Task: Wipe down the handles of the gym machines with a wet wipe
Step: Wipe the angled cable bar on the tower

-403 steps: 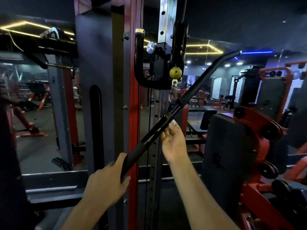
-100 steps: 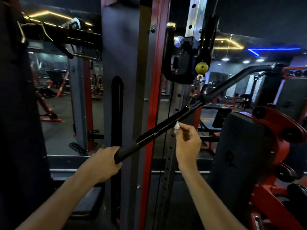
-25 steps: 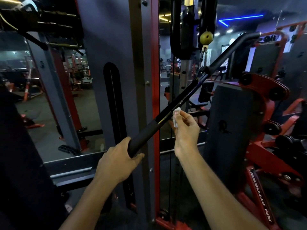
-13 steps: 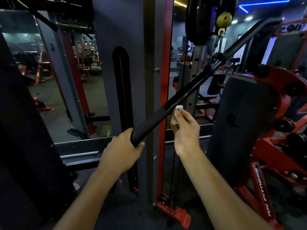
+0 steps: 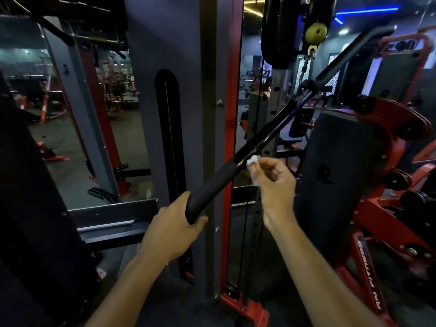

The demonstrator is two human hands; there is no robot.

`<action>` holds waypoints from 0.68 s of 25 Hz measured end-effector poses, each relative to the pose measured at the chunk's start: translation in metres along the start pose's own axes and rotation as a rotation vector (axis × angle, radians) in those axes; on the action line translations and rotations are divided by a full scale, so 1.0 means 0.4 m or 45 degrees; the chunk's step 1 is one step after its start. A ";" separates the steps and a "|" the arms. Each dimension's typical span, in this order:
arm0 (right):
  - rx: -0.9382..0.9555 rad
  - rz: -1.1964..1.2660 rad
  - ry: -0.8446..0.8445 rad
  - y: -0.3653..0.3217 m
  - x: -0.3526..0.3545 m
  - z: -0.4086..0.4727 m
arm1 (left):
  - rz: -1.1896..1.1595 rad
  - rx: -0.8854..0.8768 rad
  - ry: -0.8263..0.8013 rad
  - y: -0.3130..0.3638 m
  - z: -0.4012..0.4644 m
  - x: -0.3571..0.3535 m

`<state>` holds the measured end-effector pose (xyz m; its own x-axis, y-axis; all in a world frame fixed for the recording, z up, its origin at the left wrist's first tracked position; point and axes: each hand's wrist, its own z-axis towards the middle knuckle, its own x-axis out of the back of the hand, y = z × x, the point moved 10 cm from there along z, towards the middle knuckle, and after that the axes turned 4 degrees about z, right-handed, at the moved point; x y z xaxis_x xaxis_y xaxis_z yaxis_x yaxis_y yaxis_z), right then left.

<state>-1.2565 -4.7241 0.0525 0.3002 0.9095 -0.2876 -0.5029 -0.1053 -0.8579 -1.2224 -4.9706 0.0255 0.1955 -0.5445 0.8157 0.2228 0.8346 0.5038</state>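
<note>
A long black pull-down bar (image 5: 257, 142) hangs tilted from a cable clip under a yellow stopper ball (image 5: 315, 33), its lower end near me and its far end up at the right. My left hand (image 5: 175, 228) grips the foam grip at the bar's lower end. My right hand (image 5: 274, 182) pinches a small crumpled white wet wipe (image 5: 253, 162), which touches the underside of the bar just above where the foam grip ends.
The grey and red upright frame of the cable machine (image 5: 212, 114) stands right behind the bar. A black padded red-framed machine (image 5: 349, 166) stands close on the right. A dark panel (image 5: 28, 208) fills the left. More gym equipment shows in the background.
The view has tipped a little lower. My right hand has slid the wipe slightly down the bar toward the foam grip. My left hand keeps its grip on the bar's end.
</note>
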 end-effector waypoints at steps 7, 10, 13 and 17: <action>0.717 -0.822 -0.173 -0.147 -0.054 0.025 | -0.151 0.146 -0.120 -0.039 -0.018 -0.029; 0.876 -0.949 -0.432 -0.140 -0.128 -0.041 | -0.173 0.164 -0.061 -0.050 -0.018 -0.023; 0.983 -1.128 -0.466 -0.186 -0.140 -0.015 | -0.192 0.183 -0.038 -0.059 -0.018 -0.026; 0.825 -1.151 -0.482 -0.164 -0.175 -0.034 | -0.187 0.199 -0.040 -0.065 -0.023 -0.037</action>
<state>-1.2335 -4.7865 0.1233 0.5541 0.6217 0.5535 -0.5814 0.7650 -0.2771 -1.2221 -4.9851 -0.0022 0.1416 -0.6603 0.7376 0.0957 0.7507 0.6537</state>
